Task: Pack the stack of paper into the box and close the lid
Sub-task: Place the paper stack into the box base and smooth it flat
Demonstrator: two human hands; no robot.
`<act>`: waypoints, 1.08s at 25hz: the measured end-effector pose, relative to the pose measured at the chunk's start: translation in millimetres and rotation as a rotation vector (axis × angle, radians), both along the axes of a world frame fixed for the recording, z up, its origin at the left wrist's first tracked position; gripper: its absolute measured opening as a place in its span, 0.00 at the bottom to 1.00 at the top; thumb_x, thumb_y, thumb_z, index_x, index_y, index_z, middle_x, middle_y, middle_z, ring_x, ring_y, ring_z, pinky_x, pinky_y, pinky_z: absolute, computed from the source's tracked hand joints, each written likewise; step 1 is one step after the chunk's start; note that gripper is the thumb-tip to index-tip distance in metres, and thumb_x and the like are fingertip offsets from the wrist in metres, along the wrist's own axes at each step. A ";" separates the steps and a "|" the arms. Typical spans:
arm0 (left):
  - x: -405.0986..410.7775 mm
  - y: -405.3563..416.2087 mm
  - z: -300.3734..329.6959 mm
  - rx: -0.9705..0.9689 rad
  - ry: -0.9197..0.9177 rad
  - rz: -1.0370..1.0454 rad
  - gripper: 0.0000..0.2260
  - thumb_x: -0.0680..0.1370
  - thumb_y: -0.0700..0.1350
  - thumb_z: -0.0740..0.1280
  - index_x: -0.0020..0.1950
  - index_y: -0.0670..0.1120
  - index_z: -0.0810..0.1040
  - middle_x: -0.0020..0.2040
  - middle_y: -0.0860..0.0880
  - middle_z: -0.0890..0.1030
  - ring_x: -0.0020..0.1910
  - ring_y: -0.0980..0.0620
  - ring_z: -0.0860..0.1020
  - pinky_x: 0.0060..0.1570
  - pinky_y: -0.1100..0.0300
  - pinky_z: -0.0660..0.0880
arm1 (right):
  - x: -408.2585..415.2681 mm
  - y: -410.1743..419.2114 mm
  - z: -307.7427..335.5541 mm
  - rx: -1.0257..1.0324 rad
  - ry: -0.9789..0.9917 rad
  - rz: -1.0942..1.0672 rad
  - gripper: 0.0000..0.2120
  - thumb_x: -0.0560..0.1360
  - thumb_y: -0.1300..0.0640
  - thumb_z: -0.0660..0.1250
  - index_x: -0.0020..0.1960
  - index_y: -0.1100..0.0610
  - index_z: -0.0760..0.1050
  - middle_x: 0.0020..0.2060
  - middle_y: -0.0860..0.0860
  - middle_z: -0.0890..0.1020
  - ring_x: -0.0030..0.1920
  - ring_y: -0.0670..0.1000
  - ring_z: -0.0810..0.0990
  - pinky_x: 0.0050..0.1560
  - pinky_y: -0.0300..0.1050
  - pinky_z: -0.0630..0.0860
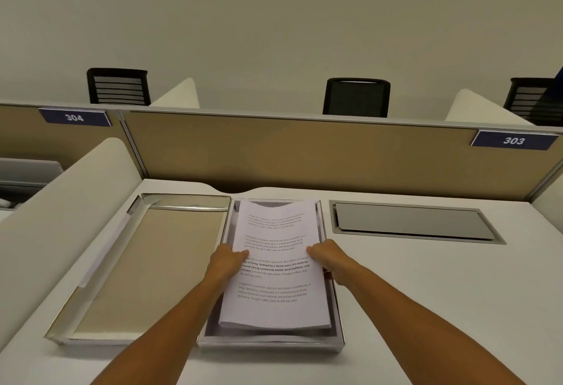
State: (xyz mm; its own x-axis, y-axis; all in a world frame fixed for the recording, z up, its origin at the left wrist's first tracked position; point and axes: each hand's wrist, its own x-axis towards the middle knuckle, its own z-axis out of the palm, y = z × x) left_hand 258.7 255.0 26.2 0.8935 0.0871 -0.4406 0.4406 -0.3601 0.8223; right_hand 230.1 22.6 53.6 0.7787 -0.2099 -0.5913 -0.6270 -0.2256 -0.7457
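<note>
Fingers (240, 253) of both hands gripping paper stack (274, 265), fingertips hidden beneath, box (271, 342) below

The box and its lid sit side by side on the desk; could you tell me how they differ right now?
The box holds the paper stack, gripped by the left hand and right hand; the lid lies empty, inside up. The lid's inside looks beige, the box's grey. Both are shallow, silver-edged rectangles.

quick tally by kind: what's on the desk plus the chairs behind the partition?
Paper stack: 1
Box: 1
Lid: 1
Desk hatch: 1
Hands: 2, left hand, right hand
Chairs: 3
Total: 9
</note>
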 end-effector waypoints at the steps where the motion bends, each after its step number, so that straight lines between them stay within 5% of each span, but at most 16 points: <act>1: 1.9 -0.4 -5.4 0.021 0.007 -0.011 0.13 0.79 0.44 0.66 0.60 0.38 0.78 0.53 0.40 0.84 0.49 0.41 0.84 0.53 0.45 0.81 | 3.2 2.6 -5.7 -0.011 0.001 0.009 0.08 0.78 0.59 0.59 0.56 0.58 0.70 0.49 0.54 0.81 0.50 0.55 0.81 0.46 0.46 0.78; 5: 6.4 -2.8 -22.2 0.097 0.041 -0.010 0.14 0.80 0.44 0.64 0.62 0.37 0.77 0.55 0.39 0.83 0.51 0.39 0.82 0.55 0.46 0.80 | 15.3 9.3 -25.4 -0.076 0.011 0.047 0.15 0.78 0.57 0.59 0.62 0.60 0.72 0.55 0.56 0.81 0.53 0.55 0.81 0.54 0.48 0.80; 9: 12.6 -5.8 -26.4 0.110 0.062 0.005 0.15 0.81 0.44 0.63 0.63 0.36 0.76 0.57 0.38 0.82 0.48 0.42 0.81 0.49 0.53 0.78 | 22.7 14.2 -28.8 -0.101 0.019 0.016 0.08 0.79 0.57 0.58 0.56 0.59 0.71 0.55 0.57 0.81 0.53 0.57 0.81 0.52 0.47 0.79; 14: 21.2 -10.3 -28.0 0.099 0.070 0.010 0.16 0.81 0.43 0.63 0.65 0.35 0.75 0.59 0.36 0.81 0.55 0.37 0.81 0.56 0.47 0.79 | 27.6 12.2 -34.8 -0.107 0.026 -0.004 0.08 0.80 0.57 0.58 0.56 0.58 0.70 0.55 0.57 0.81 0.53 0.57 0.81 0.54 0.50 0.80; 23: 14.1 -16.1 -26.0 0.228 0.008 0.036 0.14 0.80 0.42 0.63 0.59 0.34 0.77 0.56 0.37 0.82 0.45 0.43 0.78 0.44 0.53 0.77 | 30.4 15.7 -38.6 -0.112 0.051 -0.015 0.09 0.80 0.59 0.57 0.57 0.60 0.70 0.54 0.57 0.80 0.55 0.58 0.80 0.57 0.52 0.80; 27: 1.2 -19.2 -17.0 0.304 -0.090 0.039 0.14 0.80 0.45 0.64 0.57 0.34 0.78 0.54 0.37 0.83 0.47 0.40 0.82 0.40 0.56 0.75 | 24.9 20.0 -36.5 -0.144 0.014 -0.018 0.06 0.80 0.59 0.57 0.54 0.59 0.70 0.49 0.56 0.79 0.48 0.55 0.79 0.55 0.50 0.79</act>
State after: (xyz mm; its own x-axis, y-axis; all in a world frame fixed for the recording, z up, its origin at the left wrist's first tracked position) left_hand 259.9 235.7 9.2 0.9211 0.2379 -0.3082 0.3893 -0.5795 0.7160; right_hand 255.1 42.7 17.1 0.7662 -0.3071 -0.5645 -0.6417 -0.3185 -0.6977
